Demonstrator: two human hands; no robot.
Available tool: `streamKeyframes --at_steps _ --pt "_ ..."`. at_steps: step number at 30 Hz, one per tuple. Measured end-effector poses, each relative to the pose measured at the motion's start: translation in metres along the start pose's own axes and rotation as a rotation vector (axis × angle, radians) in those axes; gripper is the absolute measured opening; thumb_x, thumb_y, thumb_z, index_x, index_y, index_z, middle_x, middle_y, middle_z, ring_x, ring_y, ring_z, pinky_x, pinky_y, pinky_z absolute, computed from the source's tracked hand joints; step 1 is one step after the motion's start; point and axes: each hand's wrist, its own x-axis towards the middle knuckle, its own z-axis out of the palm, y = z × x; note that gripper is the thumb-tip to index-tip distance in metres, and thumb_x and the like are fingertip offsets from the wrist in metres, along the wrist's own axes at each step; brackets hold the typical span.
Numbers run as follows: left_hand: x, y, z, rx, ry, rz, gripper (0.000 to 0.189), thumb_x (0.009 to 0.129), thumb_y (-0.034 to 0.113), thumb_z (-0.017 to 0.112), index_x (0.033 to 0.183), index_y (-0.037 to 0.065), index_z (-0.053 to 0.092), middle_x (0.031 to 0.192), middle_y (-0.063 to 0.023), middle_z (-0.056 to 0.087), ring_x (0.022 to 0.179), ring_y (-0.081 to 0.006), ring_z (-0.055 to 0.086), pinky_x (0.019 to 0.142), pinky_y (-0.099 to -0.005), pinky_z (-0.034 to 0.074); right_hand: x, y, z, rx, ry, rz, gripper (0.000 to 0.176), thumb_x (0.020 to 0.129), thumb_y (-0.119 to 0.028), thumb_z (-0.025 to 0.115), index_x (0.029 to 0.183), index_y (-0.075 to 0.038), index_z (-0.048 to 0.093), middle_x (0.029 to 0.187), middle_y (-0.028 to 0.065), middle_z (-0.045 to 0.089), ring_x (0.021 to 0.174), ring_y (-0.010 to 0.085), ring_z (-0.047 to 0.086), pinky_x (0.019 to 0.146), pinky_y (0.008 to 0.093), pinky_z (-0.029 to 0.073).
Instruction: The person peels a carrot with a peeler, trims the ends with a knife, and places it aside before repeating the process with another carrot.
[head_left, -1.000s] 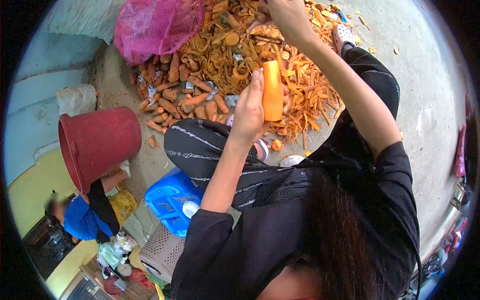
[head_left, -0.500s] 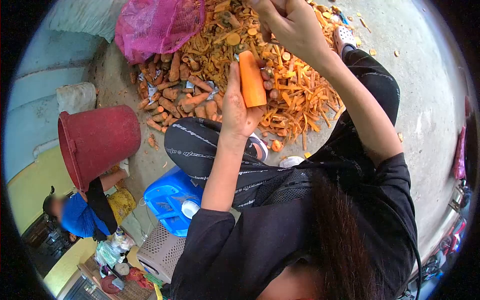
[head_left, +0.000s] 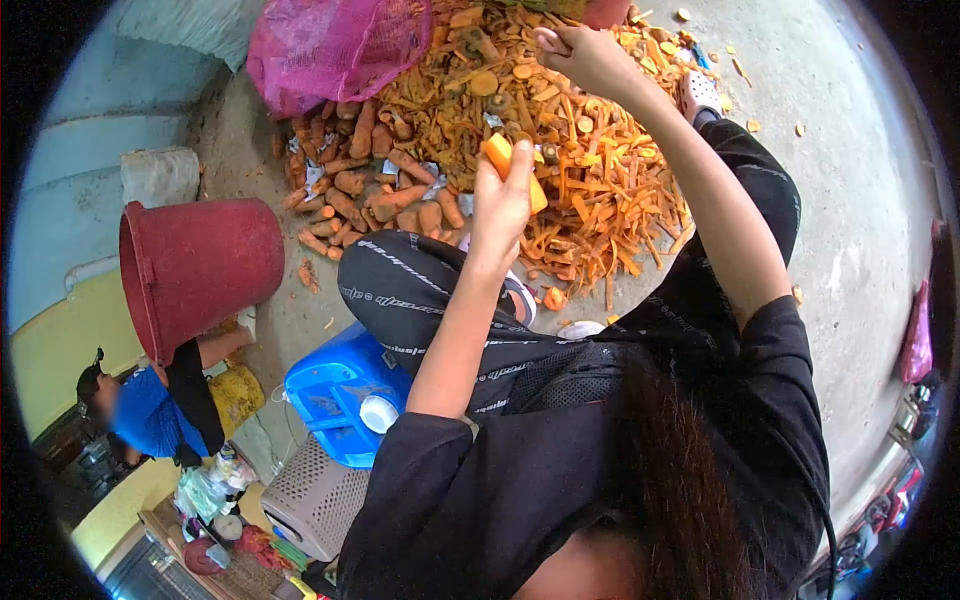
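Observation:
My left hand (head_left: 502,200) is wrapped round a smooth, peeled carrot (head_left: 539,196), with its back turned up so that the fingers cover much of the carrot. To the upper right, apart from the carrot, my right hand (head_left: 588,62) has its fingers curled closed. Whatever it may hold is hidden or too small to make out. Below both hands spreads a heap of orange carrot peelings (head_left: 600,185) with cut-off ends among them. Several unpeeled carrots (head_left: 345,205) lie on the floor left of the heap.
A pink mesh sack (head_left: 335,50) stands behind the unpeeled carrots. To the left are a red bucket (head_left: 205,275) on its side and a person in a blue top (head_left: 150,412). A blue jug (head_left: 345,390) and a grey perforated crate (head_left: 315,495) are beside my left knee.
My left hand has turned over and closed round the carrot, moving slightly right. My right hand has shifted a little right and down, its fingers still curled.

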Motion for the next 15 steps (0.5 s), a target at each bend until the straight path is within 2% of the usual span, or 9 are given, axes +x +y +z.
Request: streamKeyframes --at_steps 2,3,6,7,10,12,14,15 --pt "0.0 -0.001 -0.001 0.027 -0.011 -0.01 0.028 0.093 0.025 0.056 0.106 0.0 0.051 0.094 -0.0022 0.054 0.084 -0.0086 0.051 0.075 -0.0243 0.043 0.009 -0.004 0.002 -0.048 -0.141 0.205 0.041 0.085 -0.039 0.062 0.097 0.0 0.061 0.078 0.0143 0.065 0.071 0.0245 0.066 0.066 0.0374 0.05" --pt "0.0 -0.003 0.0 0.033 -0.002 0.006 0.028 0.093 0.025 0.056 0.105 0.001 0.052 0.094 -0.002 0.054 0.084 -0.0084 0.051 0.074 -0.0243 0.043 0.013 0.014 0.014 0.112 -0.131 0.239 0.042 0.083 -0.043 0.063 0.094 -0.003 0.064 0.074 0.012 0.065 0.07 0.0211 0.066 0.062 0.037 0.051" --pt "0.0 -0.004 0.001 0.016 0.005 -0.003 0.027 0.091 0.025 0.059 0.102 0.001 0.052 0.091 -0.0018 0.054 0.081 -0.0077 0.051 0.072 -0.0247 0.044 0.019 0.04 0.044 0.879 0.229 0.386 0.046 0.081 -0.048 0.065 0.09 -0.003 0.066 0.069 0.0098 0.064 0.065 0.0157 0.063 0.056 0.0339 0.049" --pt "0.001 -0.004 0.0 -0.009 -0.009 -0.01 0.028 0.091 0.026 0.059 0.101 0.001 0.052 0.089 -0.0022 0.054 0.08 -0.0081 0.051 0.071 -0.0249 0.044 0.015 0.042 0.04 0.799 0.056 0.541 0.049 0.082 -0.049 0.063 0.089 -0.001 0.067 0.069 0.0098 0.064 0.066 0.0156 0.063 0.056 0.0327 0.049" --pt "0.004 -0.002 0.0 -0.112 -0.022 -0.02 0.03 0.091 0.029 0.059 0.097 0.0 0.054 0.088 -0.0023 0.055 0.078 -0.0077 0.051 0.069 -0.0248 0.044 0.001 0.03 0.04 0.106 -0.294 0.435 0.05 0.084 -0.048 0.06 0.092 0.001 0.067 0.074 0.012 0.064 0.064 0.0175 0.062 0.059 0.0332 0.05" --pt "0.008 -0.002 0.0 -0.204 0.008 0.003 0.03 0.092 0.03 0.058 0.096 0.0 0.056 0.089 -0.002 0.056 0.078 -0.0071 0.051 0.069 -0.0245 0.044 -0.011 0.011 0.042 0.024 -0.358 0.246 0.058 0.085 -0.054 0.055 0.1 0.001 0.065 0.08 0.0129 0.065 0.072 0.0197 0.062 0.066 0.0337 0.049" --pt "0.011 -0.005 -0.002 -0.304 0.068 0.045 0.031 0.092 0.031 0.057 0.095 0.001 0.057 0.089 -0.0014 0.056 0.079 -0.0065 0.051 0.069 -0.0242 0.043 -0.024 -0.041 0.008 0.317 -0.46 0.236 0.067 0.087 -0.061 0.046 0.113 0.0 0.06 0.096 0.0141 0.065 0.084 0.0204 0.061 0.071 0.0343 0.05" --pt "0.011 -0.001 -0.002 -0.343 0.133 0.012 0.033 0.093 0.034 0.055 0.096 0.002 0.057 0.09 -0.0022 0.057 0.08 -0.0074 0.052 0.071 -0.0251 0.044 -0.033 -0.056 0.001 0.567 -0.519 0.309 0.07 0.087 -0.062 0.043 0.117 -0.001 0.056 0.103 0.0149 0.062 0.089 0.0214 0.061 0.073 0.0346 0.05"
